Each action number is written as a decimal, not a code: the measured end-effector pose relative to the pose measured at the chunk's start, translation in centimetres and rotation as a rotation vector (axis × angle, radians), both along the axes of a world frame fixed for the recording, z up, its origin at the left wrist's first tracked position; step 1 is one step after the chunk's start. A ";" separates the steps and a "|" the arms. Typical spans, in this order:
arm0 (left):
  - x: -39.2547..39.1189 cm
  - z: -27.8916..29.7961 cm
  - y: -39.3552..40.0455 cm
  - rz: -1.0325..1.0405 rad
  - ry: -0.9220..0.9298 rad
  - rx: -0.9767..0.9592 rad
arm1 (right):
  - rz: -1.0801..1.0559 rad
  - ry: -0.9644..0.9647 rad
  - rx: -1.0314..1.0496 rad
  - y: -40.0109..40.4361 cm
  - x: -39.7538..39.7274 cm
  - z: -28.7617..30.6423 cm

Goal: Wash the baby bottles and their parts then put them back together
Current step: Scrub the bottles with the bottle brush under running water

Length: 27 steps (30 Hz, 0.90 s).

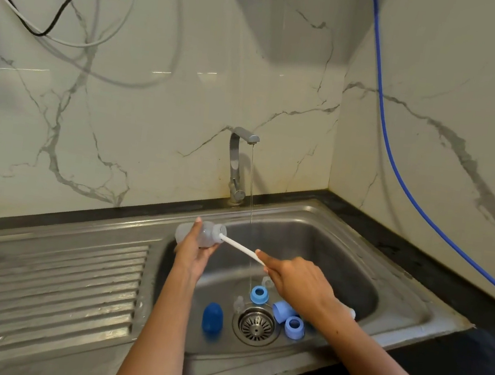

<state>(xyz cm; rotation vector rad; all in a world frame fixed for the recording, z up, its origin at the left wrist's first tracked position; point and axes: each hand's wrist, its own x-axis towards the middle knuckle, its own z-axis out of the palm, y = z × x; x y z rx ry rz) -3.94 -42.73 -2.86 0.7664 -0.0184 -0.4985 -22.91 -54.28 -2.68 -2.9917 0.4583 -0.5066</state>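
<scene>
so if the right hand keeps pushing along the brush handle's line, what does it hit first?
The bottle mouth, most likely: the right hand points up-left along the brush handle, which already enters the bottle held by the left hand.

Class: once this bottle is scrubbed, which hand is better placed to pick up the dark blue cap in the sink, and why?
Left, probably. The dark blue cap lies nearer the left hand; the right hand grips the brush handle.

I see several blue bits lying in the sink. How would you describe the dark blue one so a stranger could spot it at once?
Start at the steel sink basin and find the round drain strainer in its floor. Just left of the strainer, apart from it, lies the dark blue cap, a closed dome. The other blue pieces, right of and behind the strainer, are paler, and two are open rings.
</scene>
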 end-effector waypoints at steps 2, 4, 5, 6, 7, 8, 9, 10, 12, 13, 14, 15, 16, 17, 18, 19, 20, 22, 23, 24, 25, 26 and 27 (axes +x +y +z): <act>0.3 0.2 0.3 -0.029 0.005 -0.039 | -0.002 0.002 -0.030 0.1 0.4 0.0; 0.1 0.3 0.6 -0.082 0.016 -0.072 | -0.007 -0.013 -0.024 0.4 0.6 -0.2; -0.1 0.3 0.6 -0.116 0.021 -0.088 | -0.010 -0.028 -0.010 0.5 0.6 -0.3; -0.4 0.4 0.4 -0.154 0.023 -0.101 | -0.011 -0.050 0.022 0.6 0.6 -0.4; -0.6 0.5 0.2 -0.192 0.023 -0.112 | -0.007 -0.073 0.068 0.6 0.7 -0.4; -0.9 0.6 0.0 -0.220 0.024 -0.127 | 0.002 -0.091 0.122 0.7 0.8 -0.4; -1.1 0.7 -0.1 -0.239 0.022 -0.146 | 0.021 -0.109 0.194 0.8 0.9 -0.3; -1.0 0.7 -0.1 -0.256 0.016 -0.167 | 0.056 -0.130 0.300 0.9 0.9 -0.2; -0.8 0.6 0.2 -0.291 0.026 -0.206 | 0.159 -0.144 0.594 0.4 0.5 0.2; -0.6 0.5 0.5 -0.297 0.049 -0.220 | 0.208 -0.120 0.742 -0.2 0.0 0.5; -0.4 0.4 0.6 -0.293 0.078 -0.226 | 0.246 -0.080 0.871 -0.9 -0.6 0.8; -0.2 0.3 0.8 -0.280 0.106 -0.230 | 0.281 -0.030 0.966 -1.6 -1.3 1.0; 0.0 0.3 0.9 -0.261 0.124 -0.234 | 0.311 0.013 1.017 -2.0 -1.8 1.3; 0.1 0.3 1.1 -0.242 0.132 -0.236 | 0.329 0.037 1.037 -2.2 -2.1 1.4; 0.3 0.4 1.2 -0.224 0.133 -0.234 | 0.337 0.040 1.038 -2.2 -2.1 1.4; 0.3 0.5 1.2 -0.209 0.135 -0.229 | 0.334 0.027 1.029 -2.0 -1.8 1.4; 0.3 0.5 1.2 -0.196 0.135 -0.220 | 0.312 -0.003 1.004 -1.8 -1.4 1.2; -0.1 0.3 0.9 -0.178 0.117 -0.170 | 0.226 -0.090 0.865 -1.3 -0.6 0.8; -0.5 0.1 0.6 -0.179 0.094 -0.126 | 0.173 -0.117 0.735 -1.1 -0.3 0.5; -0.8 0.0 0.2 -0.182 0.061 -0.068 | 0.120 -0.121 0.583 -0.9 -0.1 0.3; -1.2 0.0 -0.2 -0.186 0.024 -0.006 | 0.067 -0.107 0.436 -0.8 0.0 0.0; -1.6 0.0 -0.6 -0.181 -0.016 0.056 | 0.016 -0.088 0.317 -0.6 0.1 -0.2; -1.8 0.2 -1.0 -0.169 -0.055 0.110 | -0.023 -0.072 0.236 -0.3 0.2 -0.2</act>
